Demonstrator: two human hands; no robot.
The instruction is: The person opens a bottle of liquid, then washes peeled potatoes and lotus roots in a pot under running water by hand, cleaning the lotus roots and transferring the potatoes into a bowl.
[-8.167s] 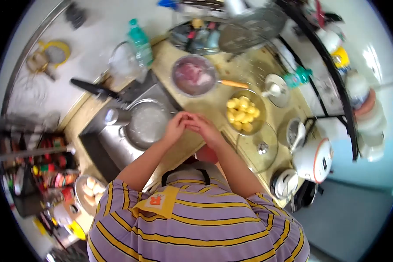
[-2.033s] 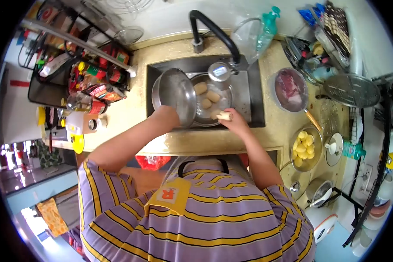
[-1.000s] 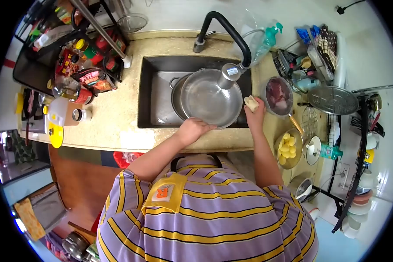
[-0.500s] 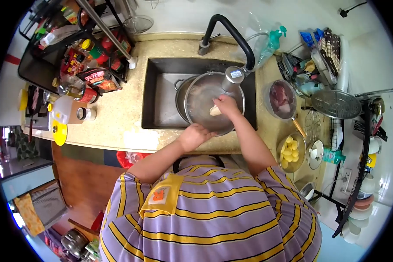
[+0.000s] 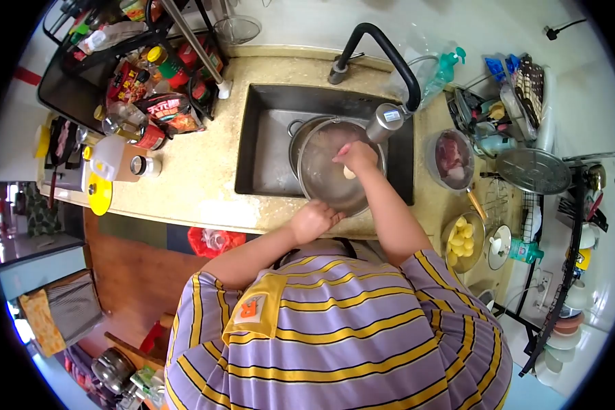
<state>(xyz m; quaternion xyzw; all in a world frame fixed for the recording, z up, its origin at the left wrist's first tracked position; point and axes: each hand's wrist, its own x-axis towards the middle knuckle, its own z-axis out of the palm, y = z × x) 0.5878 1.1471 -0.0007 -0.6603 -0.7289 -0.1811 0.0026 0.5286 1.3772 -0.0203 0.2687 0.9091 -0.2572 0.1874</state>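
Observation:
A wide round metal bowl (image 5: 321,179) sits tilted in the sink, partly over a pot with a loop handle (image 5: 296,128). My left hand (image 5: 316,222) is closed on the bowl's near rim. Inside the bowl, beneath the tap head, my right hand (image 5: 359,158) is closed with its fingertips pinched together. A small cream-coloured piece of food (image 5: 349,173) shows under that palm; the hand hides the rest of it, and its kind is unclear.
The black tap (image 5: 383,34) arches over the sink (image 5: 260,179). To the right stand a container of raw meat (image 5: 451,158), a pan of peeled potatoes (image 5: 462,239) and a dish rack. Bottles and seasoning packets (image 5: 173,113) crowd the left. A red bin (image 5: 215,240) is below the counter.
My right hand has turned and shifted within the bowl, so less of the cream-coloured piece shows. My left hand stays at the near rim. The whole view has shifted slightly.

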